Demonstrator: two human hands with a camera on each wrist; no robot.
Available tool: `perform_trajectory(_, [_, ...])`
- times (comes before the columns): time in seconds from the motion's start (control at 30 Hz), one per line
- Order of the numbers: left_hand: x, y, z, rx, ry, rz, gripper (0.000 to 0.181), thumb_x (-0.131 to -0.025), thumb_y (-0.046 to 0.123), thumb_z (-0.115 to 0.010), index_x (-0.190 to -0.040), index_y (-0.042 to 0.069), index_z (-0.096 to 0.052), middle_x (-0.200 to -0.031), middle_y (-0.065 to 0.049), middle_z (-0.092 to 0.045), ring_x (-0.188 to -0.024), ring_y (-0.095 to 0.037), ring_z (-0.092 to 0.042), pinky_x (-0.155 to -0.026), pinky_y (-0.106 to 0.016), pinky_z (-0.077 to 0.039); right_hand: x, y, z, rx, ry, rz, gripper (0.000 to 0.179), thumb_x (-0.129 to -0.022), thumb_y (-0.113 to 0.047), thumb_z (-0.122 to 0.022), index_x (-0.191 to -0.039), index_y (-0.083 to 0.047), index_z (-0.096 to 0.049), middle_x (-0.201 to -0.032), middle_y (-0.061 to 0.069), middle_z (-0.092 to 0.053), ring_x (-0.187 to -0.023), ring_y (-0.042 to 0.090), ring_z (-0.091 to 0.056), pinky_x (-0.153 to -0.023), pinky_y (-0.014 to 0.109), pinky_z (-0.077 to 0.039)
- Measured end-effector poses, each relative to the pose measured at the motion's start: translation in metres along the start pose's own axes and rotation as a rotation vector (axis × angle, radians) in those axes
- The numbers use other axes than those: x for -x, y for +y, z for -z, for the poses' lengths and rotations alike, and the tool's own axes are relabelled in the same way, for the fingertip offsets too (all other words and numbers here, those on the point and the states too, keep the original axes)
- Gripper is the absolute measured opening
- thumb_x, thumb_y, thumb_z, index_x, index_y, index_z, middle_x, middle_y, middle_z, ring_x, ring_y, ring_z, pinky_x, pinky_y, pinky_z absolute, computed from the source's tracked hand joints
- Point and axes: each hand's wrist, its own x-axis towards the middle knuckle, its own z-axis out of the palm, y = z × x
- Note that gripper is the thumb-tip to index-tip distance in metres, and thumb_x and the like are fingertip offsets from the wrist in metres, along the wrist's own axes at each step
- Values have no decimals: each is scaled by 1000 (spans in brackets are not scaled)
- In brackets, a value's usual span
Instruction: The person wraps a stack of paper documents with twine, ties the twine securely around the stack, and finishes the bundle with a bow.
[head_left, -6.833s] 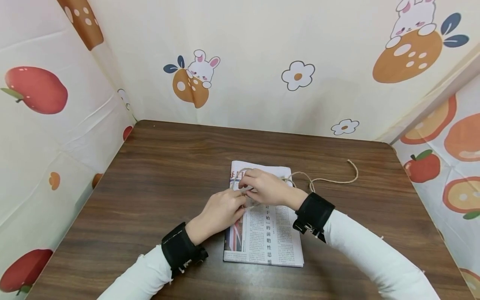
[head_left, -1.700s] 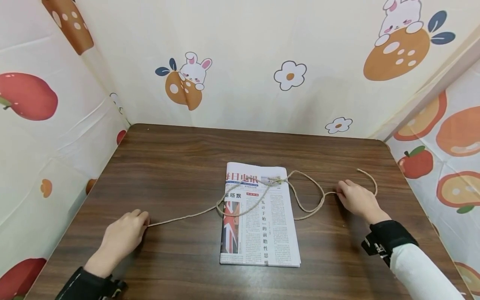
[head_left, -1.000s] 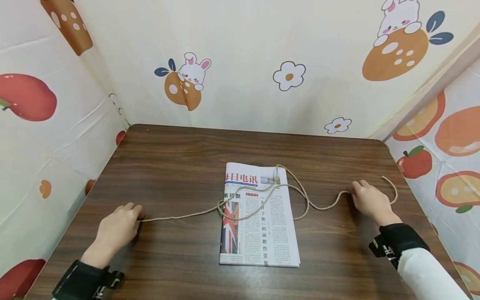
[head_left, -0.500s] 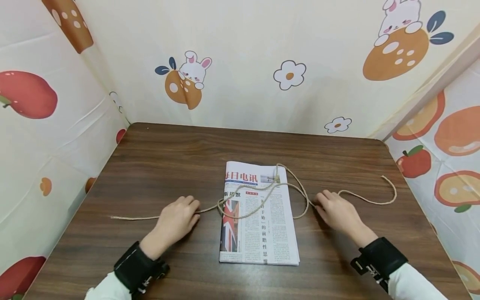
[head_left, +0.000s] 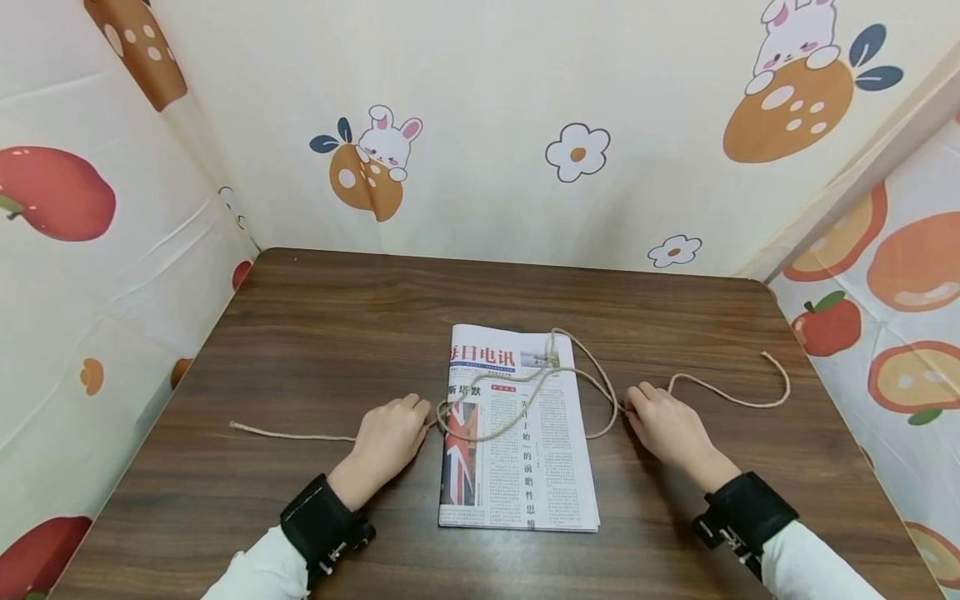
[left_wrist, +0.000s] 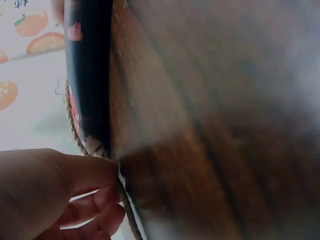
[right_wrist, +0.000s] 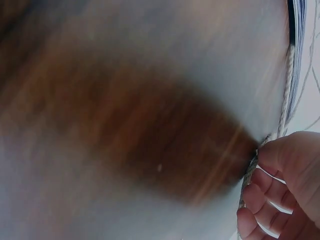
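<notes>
Near the middle of the brown wooden table, a folded newspaper lay flat, its long sides running away from the person, with tan twine looped loosely across its upper half. Part of the twine gathered close to the paper's top right corner, and one loop spread past the right edge onto the wood. Just beside the left edge, the left hand pinched the twine between thumb and fingers, and a loose end trailed from it to the left over the tabletop. To the right of the newspaper, the right hand pinched the cord in the same way; from there the other end ran off in a curve to the right. Both wrist views showed the cord passing under the thumb, close to the newspaper's edge. Black bands circled both wrists above white sleeves. Behind the table hung a pale cloth printed with rabbits and flowers, and large fruit prints covered the sides.
</notes>
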Motion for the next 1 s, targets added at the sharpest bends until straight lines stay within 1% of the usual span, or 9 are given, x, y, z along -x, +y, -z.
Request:
perform_trajectory(0.1, [6, -4, 1, -15, -12, 3, 15, -74, 15, -74, -76, 10, -61, -69, -1, -53, -59, -17, -58, -46, -31, -44, 0, 6, 1, 2, 6, -12, 19, -70, -2, -72, -76, -8, -55, -70, 2, -49, -56, 15, -49, -46, 28, -37])
perform_trajectory(0.17, [11, -9, 4, -23, -17, 6, 15, -74, 14, -74, -73, 10, -59, -68, 0, -52, -58, -17, -57, -45, -31, -43, 0, 12, 3, 8, 11, -17, 19, -70, -1, -71, -76, -8, -54, -70, 2, -49, -55, 15, -47, -46, 28, -37])
perform_trajectory(0.3, [22, -20, 17, -45, -42, 11, 15, -75, 12, -73, -71, 11, -58, -65, 0, -51, -54, -16, -54, -43, -29, -41, 2, 24, 6, 16, 5, -37, 18, -71, 0, -70, -75, -8, -53, -70, 3, -49, -54, 14, -45, -46, 29, -36])
perform_trajectory(0.4, [30, -29, 28, -53, -72, 24, 16, -76, 10, -72, -70, 12, -58, -64, 0, -49, -50, -14, -50, -41, -26, -37, 3, 34, 9, 17, -19, -59, 17, -73, 0, -69, -76, -7, -54, -70, 4, -50, -53, 13, -43, -47, 28, -35])
perform_trajectory(0.53, [38, -43, 40, -52, -123, 61, 18, -76, 9, -72, -70, 13, -56, -63, 1, -47, -49, -12, -46, -42, -25, -34, 6, 46, 12, 13, -66, -95, 14, -75, -1, -67, -77, -6, -54, -70, 5, -49, -52, 11, -41, -48, 28, -34])
perform_trajectory(0.7, [48, -58, 46, -73, -185, 109, 18, -75, 9, -73, -71, 13, -56, -64, 1, -46, -50, -11, -44, -43, -25, -33, 10, 63, 17, 5, -130, -176, 13, -77, 0, -64, -76, -6, -52, -69, 6, -48, -53, 13, -41, -49, 30, -34])
perform_trajectory(0.77, [53, -63, 48, -84, -201, 122, 19, -74, 9, -74, -70, 13, -56, -64, 1, -45, -50, -11, -43, -43, -25, -32, 13, 69, 19, 1, -136, -205, 13, -78, -1, -63, -75, -5, -51, -68, 6, -46, -52, 14, -40, -48, 30, -33])
perform_trajectory(0.9, [57, -67, 52, -83, -228, 140, 21, -71, 10, -76, -70, 13, -55, -64, 0, -44, -50, -13, -45, -42, -25, -33, 16, 74, 22, -4, -138, -228, 15, -78, -1, -63, -74, -6, -50, -67, 6, -43, -51, 14, -36, -46, 30, -30])
perform_trajectory(1.0, [53, -63, 53, -76, -238, 133, 21, -70, 11, -77, -74, 12, -57, -67, -1, -46, -52, -14, -48, -43, -26, -36, 12, 70, 22, -3, -140, -209, 15, -78, -2, -65, -75, -6, -51, -69, 7, -46, -53, 16, -41, -48, 32, -34])
